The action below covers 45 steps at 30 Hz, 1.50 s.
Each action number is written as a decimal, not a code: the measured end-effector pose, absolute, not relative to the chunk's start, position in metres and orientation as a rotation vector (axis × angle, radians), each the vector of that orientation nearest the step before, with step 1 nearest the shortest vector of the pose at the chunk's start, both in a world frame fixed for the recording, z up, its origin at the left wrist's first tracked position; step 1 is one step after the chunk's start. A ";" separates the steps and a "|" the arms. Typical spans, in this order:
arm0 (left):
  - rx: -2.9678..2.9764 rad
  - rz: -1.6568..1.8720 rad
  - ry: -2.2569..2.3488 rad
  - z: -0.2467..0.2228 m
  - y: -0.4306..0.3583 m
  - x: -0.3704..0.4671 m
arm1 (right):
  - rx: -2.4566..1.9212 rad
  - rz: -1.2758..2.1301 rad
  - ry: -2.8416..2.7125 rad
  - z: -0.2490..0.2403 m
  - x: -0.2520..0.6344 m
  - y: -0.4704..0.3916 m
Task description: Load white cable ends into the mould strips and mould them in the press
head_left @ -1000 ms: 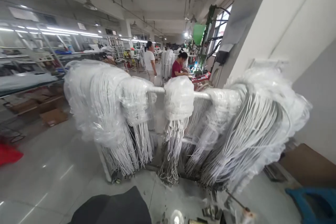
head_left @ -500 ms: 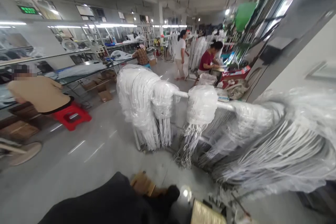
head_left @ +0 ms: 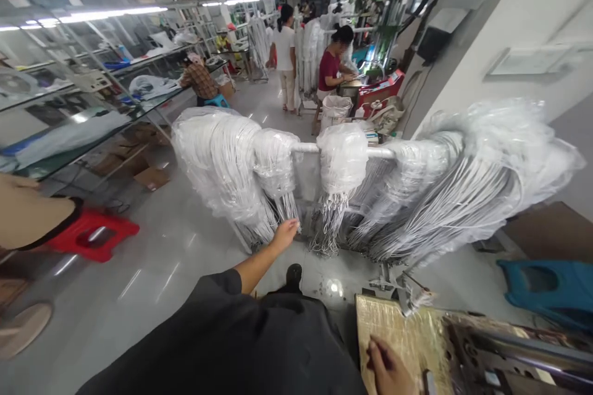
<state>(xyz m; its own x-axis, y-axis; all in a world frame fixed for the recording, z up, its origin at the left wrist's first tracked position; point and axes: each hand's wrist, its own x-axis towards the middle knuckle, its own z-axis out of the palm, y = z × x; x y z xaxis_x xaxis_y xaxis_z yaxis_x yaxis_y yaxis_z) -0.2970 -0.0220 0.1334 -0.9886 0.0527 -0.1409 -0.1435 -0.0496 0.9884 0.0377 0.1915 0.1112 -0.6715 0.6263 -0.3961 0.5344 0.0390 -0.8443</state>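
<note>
My left hand (head_left: 284, 236) reaches forward with its fingers drawn together, right at the lower ends of a narrow bundle of white cables (head_left: 277, 166). Whether it grips any cable there is too small to make out. Beside it, a plastic-wrapped bundle of white cables (head_left: 343, 160) hangs from the same pale rail (head_left: 306, 147). My right hand (head_left: 390, 369) is low at the bottom edge, fingers curled and nothing visible in them. It appears over a yellowish wrapped board (head_left: 398, 327).
More cable bundles (head_left: 222, 160) hang to the left, and a wide one (head_left: 491, 179) on the right. A blue stool (head_left: 551, 290) and metal machinery (head_left: 509, 358) stand at right. One person sits on a red stool (head_left: 97, 231); other people (head_left: 285, 55) are further back.
My view has tilted down and the rack is nearer. My left hand has come up beside the cable ends, and my right hand has entered at the bottom.
</note>
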 end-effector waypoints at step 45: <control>1.164 1.802 1.453 0.365 0.125 -0.384 | -0.202 1.564 -1.479 0.364 -0.277 0.258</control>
<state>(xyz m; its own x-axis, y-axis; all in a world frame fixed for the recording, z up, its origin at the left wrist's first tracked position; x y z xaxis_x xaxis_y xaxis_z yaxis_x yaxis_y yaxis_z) -0.3836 0.1255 0.3647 -0.4785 0.8304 0.2854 0.1027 -0.2698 0.9574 -0.2771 0.2577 0.3641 -0.5435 0.7002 0.4631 -0.5014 0.1717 -0.8480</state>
